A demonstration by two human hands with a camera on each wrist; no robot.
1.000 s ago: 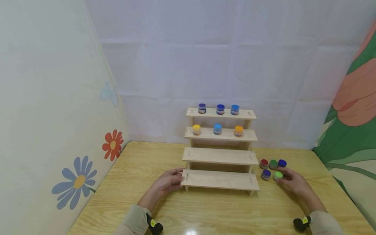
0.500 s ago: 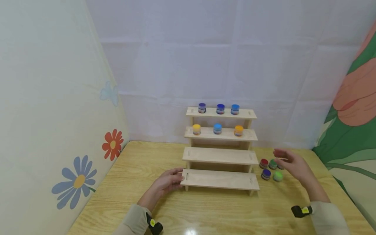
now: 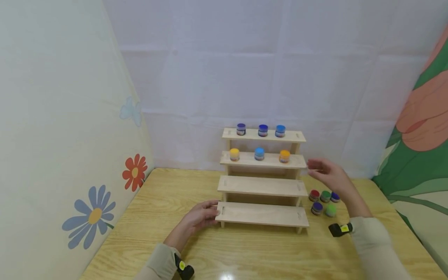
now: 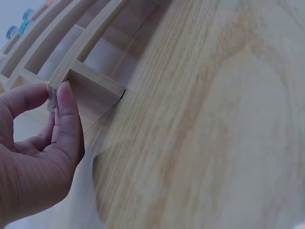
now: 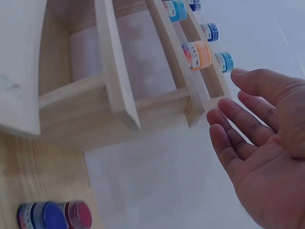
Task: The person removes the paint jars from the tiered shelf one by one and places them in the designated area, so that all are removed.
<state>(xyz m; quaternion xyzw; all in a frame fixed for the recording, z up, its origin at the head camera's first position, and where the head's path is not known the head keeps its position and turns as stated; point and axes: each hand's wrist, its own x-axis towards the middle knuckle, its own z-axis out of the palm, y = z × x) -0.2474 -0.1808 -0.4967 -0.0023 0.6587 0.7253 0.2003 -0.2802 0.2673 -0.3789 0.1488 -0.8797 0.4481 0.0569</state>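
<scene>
A four-step wooden display rack point(image 3: 262, 186) stands on the table. My left hand point(image 3: 200, 217) pinches the left end of its lowest step between thumb and fingers, which the left wrist view point(image 4: 43, 138) shows close up. My right hand point(image 3: 329, 175) is raised beside the right end of the second step from the top, fingers loosely bent, nothing in them. Three small paint jars, purple point(image 3: 241, 129), dark blue point(image 3: 263, 130) and blue point(image 3: 280, 131), sit on the top step. Below them are a yellow jar point(image 3: 234, 154), a light blue jar point(image 3: 259, 154) and an orange jar point(image 5: 198, 55).
Right of the rack, several jars stand grouped on the table point(image 3: 266, 252): red point(image 3: 314, 195), green point(image 3: 325, 196), dark blue point(image 3: 335, 197), purple point(image 3: 317, 208) and light green point(image 3: 330, 210). White cloth point(image 3: 196, 85) hangs behind; flower-patterned panels flank both sides.
My right hand has let go of the light green jar, then lifted and moved away and leftward to the rack's upper right side. The left hand keeps its grip on the lowest step.
</scene>
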